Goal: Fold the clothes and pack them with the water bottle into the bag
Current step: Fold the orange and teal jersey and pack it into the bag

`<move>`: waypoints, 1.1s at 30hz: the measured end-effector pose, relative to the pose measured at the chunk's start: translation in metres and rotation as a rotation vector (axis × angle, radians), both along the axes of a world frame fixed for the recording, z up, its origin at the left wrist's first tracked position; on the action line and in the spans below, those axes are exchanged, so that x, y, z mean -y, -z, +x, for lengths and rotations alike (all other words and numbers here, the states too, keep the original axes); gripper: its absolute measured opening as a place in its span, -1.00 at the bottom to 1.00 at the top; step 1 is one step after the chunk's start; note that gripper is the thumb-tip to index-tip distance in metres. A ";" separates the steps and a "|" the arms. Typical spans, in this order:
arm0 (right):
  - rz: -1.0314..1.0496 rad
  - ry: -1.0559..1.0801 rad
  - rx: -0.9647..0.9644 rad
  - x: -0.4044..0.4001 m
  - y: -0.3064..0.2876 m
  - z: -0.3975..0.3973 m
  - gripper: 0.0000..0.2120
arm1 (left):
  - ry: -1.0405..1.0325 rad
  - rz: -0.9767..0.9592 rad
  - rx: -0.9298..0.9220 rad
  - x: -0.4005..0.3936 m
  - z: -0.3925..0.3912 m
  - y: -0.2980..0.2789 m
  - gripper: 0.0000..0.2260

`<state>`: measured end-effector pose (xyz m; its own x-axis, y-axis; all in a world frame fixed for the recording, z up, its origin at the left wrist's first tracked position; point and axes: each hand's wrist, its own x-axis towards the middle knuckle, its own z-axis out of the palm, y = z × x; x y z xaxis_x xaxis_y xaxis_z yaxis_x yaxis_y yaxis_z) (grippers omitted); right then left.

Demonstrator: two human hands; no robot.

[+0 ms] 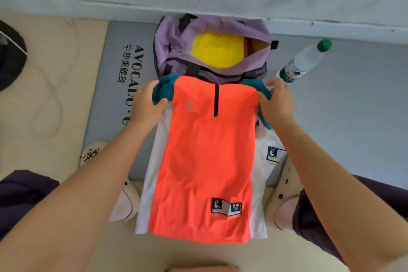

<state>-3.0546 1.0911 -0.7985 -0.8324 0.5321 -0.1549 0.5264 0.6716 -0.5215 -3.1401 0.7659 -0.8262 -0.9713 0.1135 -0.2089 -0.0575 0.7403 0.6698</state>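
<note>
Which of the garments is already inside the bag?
The yellow garment, showing through the open top of the purple bag. The orange shirt is held up outside it; a white garment lies beneath the shirt.

Bare forearms, dark shorts, pale clog slippers

Both forearms are uncovered down to the left hand (pixel 146 107) and right hand (pixel 278 104); no sleeve, watch or ring shows. Dark purplish shorts (pixel 21 192) cover both thighs at the lower left and right edges of the view. The feet wear cream clog-style slippers (pixel 284 196) with small round holes; the left slipper (pixel 123 203) is partly hidden, so its detail cannot be made out.
</note>
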 end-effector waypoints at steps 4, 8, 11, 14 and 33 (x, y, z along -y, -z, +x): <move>-0.146 0.187 0.114 0.001 0.035 0.040 -0.84 | -0.199 -0.056 0.292 0.021 0.042 0.046 -0.65; -0.323 0.211 0.390 0.002 0.074 0.084 -0.64 | -0.312 -0.113 0.543 0.037 0.078 0.082 -0.59; -0.360 0.181 0.442 0.005 0.091 0.099 -0.61 | -0.372 -0.127 0.515 0.039 0.083 0.092 -0.54; -0.422 0.267 0.387 0.006 0.098 0.100 -0.65 | -0.422 -0.096 0.530 0.039 0.076 0.097 -0.55; -1.053 0.830 0.109 -0.016 0.113 0.093 -0.98 | -0.542 0.197 0.521 0.017 0.041 0.110 -0.85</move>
<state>-2.9613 1.1075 -0.9118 -0.2816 0.4570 -0.8437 0.6503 -0.5556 -0.5180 -3.0995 0.7494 -0.9358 -0.6839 -0.2669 -0.6791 -0.7211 0.3894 0.5731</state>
